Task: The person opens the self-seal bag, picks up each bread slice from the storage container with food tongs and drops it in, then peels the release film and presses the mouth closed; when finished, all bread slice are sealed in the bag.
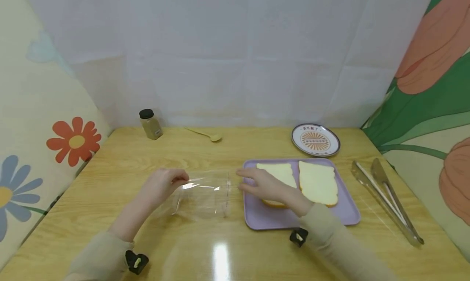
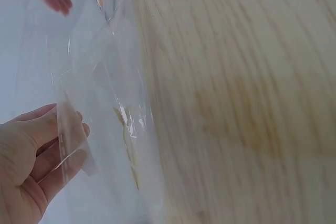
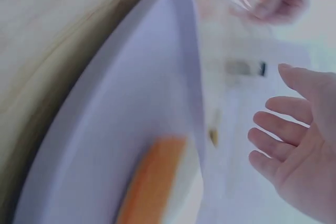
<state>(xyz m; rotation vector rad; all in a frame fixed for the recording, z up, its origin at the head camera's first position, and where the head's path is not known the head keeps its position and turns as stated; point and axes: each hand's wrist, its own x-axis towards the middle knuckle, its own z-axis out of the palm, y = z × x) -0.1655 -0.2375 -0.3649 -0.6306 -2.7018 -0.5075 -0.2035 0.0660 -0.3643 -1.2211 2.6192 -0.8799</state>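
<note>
My left hand [image 1: 161, 187] pinches the left edge of a clear plastic bag [image 1: 203, 195] above the table. In the left wrist view the bag's film [image 2: 105, 77] hangs thin and see-through, with the thumb and fingers [image 2: 47, 156] curled on its edge. To the right of the bag my right hand [image 1: 266, 185] holds nothing, its fingers apart in the right wrist view [image 3: 299, 129]. That hand is over the left part of a purple tray [image 1: 257, 222], on which two slices of bread [image 1: 317, 183] lie side by side. The hand partly hides the left slice [image 1: 282, 173].
A jar with a black lid [image 1: 150, 124] and a yellow spoon [image 1: 207, 135] stand and lie at the back left. Behind the tray is a patterned plate [image 1: 315, 140]. Metal tongs [image 1: 389, 203] lie right of the tray. A white cloth [image 1: 235, 69] hangs behind the table.
</note>
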